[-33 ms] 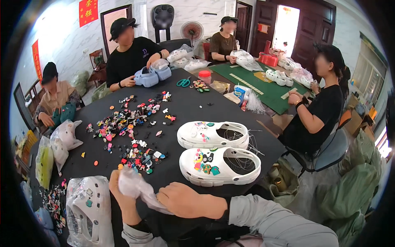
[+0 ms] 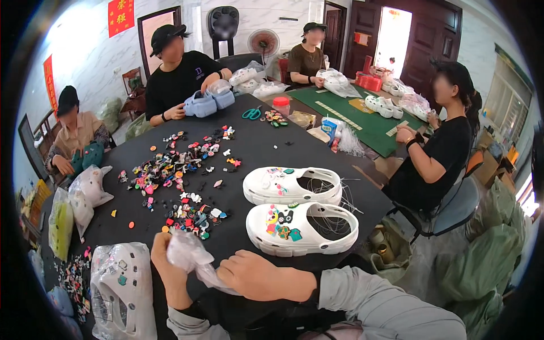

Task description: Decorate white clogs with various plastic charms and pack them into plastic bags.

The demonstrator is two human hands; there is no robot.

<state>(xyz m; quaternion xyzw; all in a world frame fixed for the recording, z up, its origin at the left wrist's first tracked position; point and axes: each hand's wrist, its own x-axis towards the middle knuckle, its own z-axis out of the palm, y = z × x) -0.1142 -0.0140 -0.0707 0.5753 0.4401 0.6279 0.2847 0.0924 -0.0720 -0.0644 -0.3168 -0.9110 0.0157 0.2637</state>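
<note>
So both hands are busy with the same crumpled wad of clear plastic [image 2: 190,253], held up off the counter [image 2: 255,148] near its front edge. Left hand [image 2: 164,265] is curled around the upper part, fingers bent, not squeezed tight. Right hand [image 2: 249,275] is closed in a loose fist, with the tail end of the plastic coming out by the thumb side. The wad's kinda blurry, so I can't tell if there's anything inside it.

As for how far along things are: the 2 white clogs, back clog [image 2: 289,190] and front clog [image 2: 300,222], sit side by side just beyond the right hand, toes pointing left. Both already have charms stuck on the toe tops, and the front clog looks busier, with a game controller shape and some teal bits. Neither has plastic over it yet, and thin pale strands [image 2: 348,203] trail around the heels.

Over to the left, a bagged white clog [image 2: 134,300] lies in clear plastic with a few charms showing through, so I'd call that part done. Loads of loose charms are left over though: a big charm pile [image 2: 170,164] mid-counter, a smaller charm pile [image 2: 198,216] just past the left hand, plus another scatter [image 2: 73,284] by the left edge.
</note>
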